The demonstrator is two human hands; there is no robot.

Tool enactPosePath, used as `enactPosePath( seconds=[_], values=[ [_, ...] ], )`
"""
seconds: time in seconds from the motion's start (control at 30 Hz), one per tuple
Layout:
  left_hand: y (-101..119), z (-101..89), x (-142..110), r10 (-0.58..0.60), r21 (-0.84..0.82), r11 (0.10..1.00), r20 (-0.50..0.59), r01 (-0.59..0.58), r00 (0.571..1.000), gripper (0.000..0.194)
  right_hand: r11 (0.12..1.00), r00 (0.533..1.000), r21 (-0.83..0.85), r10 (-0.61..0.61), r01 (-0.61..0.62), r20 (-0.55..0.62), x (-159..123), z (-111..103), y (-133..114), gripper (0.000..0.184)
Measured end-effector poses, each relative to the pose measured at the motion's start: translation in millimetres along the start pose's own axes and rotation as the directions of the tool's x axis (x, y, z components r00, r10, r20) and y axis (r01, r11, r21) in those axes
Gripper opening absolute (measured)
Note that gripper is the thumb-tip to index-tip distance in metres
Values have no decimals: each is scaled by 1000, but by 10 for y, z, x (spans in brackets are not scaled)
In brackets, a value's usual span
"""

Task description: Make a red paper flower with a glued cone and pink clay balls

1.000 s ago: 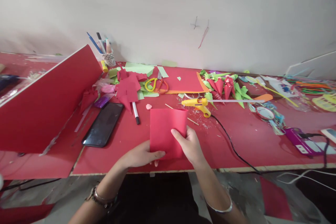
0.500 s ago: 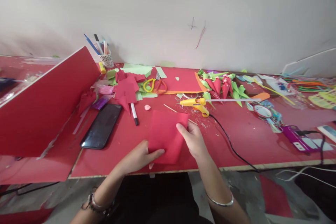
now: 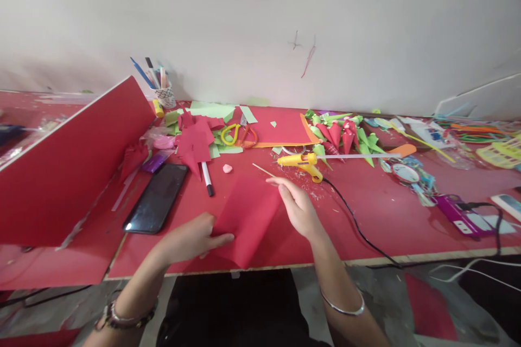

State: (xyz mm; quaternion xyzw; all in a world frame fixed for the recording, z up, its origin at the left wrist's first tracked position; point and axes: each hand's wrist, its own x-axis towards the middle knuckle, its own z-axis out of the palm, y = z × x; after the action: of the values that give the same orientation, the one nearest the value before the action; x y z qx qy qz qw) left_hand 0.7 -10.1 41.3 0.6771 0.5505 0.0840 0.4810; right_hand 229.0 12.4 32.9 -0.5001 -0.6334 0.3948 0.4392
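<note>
A red sheet of paper [image 3: 249, 219] is held slanted above the near edge of the table, its outline partly lost against the red tabletop. My left hand [image 3: 191, 241] grips its lower left side, thumb on top and the other fingers underneath. At the upper right corner my right hand [image 3: 296, 206] pinches the sheet between thumb and fingers. Just beyond the right fingertips lies a thin wooden stick [image 3: 262, 169]. A yellow glue gun [image 3: 303, 161] with a long clear glue stick rests behind the right hand.
A black phone [image 3: 157, 199] and a marker [image 3: 207, 179] lie left of the paper. Scissors [image 3: 230, 134] sit among red and green scraps. Folded red and green paper cones [image 3: 345, 133] are piled at the back. A red board [image 3: 77, 168] leans at left; a purple power strip [image 3: 459, 217] lies right.
The red paper has turned clockwise from nearly upright to a slant. My left hand has moved left and slightly down with its side, while my right hand has shifted slightly at the upper corner.
</note>
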Motion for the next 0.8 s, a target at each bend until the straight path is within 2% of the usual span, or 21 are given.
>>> enactPosePath(
  seconds=[0.13,0.2,0.23,0.33,0.43,0.57,0.67,0.8],
  values=[
    [24,-42,-22,34,289,957,24,-40,999,33,984,993,-143,-96,105,72,14,-15,-110,39],
    [56,-50,-20,56,360,930,41,-67,998,30,977,983,-180,-88,117,162,17,1,-133,22],
    [69,-55,-15,60,384,920,65,-81,996,30,972,978,-199,-84,123,193,16,13,-135,19],
    [88,-72,14,69,430,897,98,-105,993,30,962,971,-228,-98,148,219,4,49,-125,35],
    [115,-68,46,138,479,871,-25,-109,990,28,968,974,-201,-111,151,200,-23,73,-117,35],
    [216,1,83,241,533,843,-258,-70,935,38,978,983,-164,-103,127,149,-54,105,-115,34],
    [276,79,115,262,619,785,-309,-16,914,33,986,992,-140,-83,95,89,-68,134,-112,34],
    [277,140,157,225,686,726,-315,56,922,29,991,997,-122,-51,58,59,-72,146,-96,36]
  ],
)
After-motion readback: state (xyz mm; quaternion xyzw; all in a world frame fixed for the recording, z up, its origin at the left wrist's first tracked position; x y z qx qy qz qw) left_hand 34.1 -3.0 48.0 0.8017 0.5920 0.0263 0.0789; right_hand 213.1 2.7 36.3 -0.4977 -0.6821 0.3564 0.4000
